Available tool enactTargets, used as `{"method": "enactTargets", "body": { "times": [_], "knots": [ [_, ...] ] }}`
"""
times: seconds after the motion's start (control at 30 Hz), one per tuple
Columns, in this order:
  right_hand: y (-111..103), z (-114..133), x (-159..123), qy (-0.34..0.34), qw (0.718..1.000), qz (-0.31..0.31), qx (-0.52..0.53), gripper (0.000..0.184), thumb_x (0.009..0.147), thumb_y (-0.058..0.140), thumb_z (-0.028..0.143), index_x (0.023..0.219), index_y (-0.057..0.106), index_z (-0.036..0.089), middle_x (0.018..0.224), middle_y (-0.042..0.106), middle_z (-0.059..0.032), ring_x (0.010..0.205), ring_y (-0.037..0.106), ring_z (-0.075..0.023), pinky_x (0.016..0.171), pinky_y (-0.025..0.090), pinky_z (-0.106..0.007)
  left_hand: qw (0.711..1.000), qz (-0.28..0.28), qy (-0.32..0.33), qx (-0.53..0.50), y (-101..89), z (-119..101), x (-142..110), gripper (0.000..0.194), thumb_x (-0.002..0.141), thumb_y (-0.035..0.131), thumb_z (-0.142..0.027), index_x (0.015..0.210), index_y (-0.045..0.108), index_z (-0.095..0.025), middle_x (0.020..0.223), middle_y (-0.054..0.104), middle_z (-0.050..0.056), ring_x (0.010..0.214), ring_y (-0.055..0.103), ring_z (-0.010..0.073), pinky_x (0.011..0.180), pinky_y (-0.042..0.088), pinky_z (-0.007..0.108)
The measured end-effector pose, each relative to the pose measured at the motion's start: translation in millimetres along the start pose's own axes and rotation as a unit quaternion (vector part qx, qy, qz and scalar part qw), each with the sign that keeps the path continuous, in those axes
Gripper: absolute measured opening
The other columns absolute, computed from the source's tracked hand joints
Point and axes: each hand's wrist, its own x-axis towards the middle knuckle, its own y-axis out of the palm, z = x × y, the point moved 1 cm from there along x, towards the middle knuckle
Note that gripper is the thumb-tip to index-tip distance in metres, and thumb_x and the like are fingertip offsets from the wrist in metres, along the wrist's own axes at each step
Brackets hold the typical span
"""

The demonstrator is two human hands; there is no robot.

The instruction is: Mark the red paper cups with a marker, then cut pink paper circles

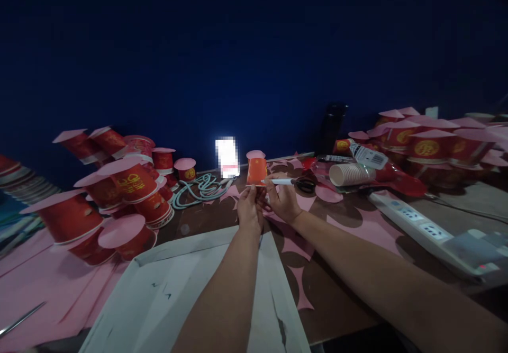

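In the middle of the head view, my left hand [249, 207] is closed on the lower rim of a red paper cup [257, 172]. The cup stands upside down, and a pink paper disc [255, 154] lies on its top. My right hand [282, 199] pinches a white marker pen [282, 181], whose tip points left at the cup's side near the rim. Whether the tip touches the cup I cannot tell. Just right of the pen, black scissor handles [305, 185] lie on the table.
Pink-topped red cups are piled at left [71, 218] and right [426, 146]. A white tray [190, 300] lies under my forearms. Nearby are a coiled cable [198, 190], a bright blurred screen [227, 157], a sleeve of paper cups [351, 174], cut pink paper [369, 226], and a power strip [416, 226].
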Motion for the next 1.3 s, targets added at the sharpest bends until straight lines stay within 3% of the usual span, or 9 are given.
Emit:
{"method": "enactTargets", "body": {
  "times": [1.03,1.3],
  "knots": [
    [-2.3,1.5,2.2,-0.018,1.0,0.015,-0.002,0.016,0.089,0.045,0.028,0.084,0.057,0.02,0.083,0.064,-0.0074,0.08,0.059,-0.0205,0.076,0.045,-0.036,1.0,-0.012,0.008,-0.001,0.0,-0.6,-0.3,0.019,0.059,0.076,-0.02,0.066,0.06,-0.012,0.066,0.063,0.001,0.061,0.062,0.0097,0.065,0.05,0.022],
    [-2.1,0.8,2.9,-0.024,1.0,-0.011,-0.012,0.016,0.089,0.045,0.027,0.087,0.058,0.02,0.086,0.064,-0.0087,0.087,0.06,-0.022,0.08,0.045,-0.038,1.0,-0.021,-0.005,-0.013,1.5,-1.6,-1.5,0.015,0.063,0.074,-0.018,0.068,0.061,-0.012,0.067,0.064,0.002,0.06,0.062,0.009,0.065,0.05,0.021]
  ]
}}
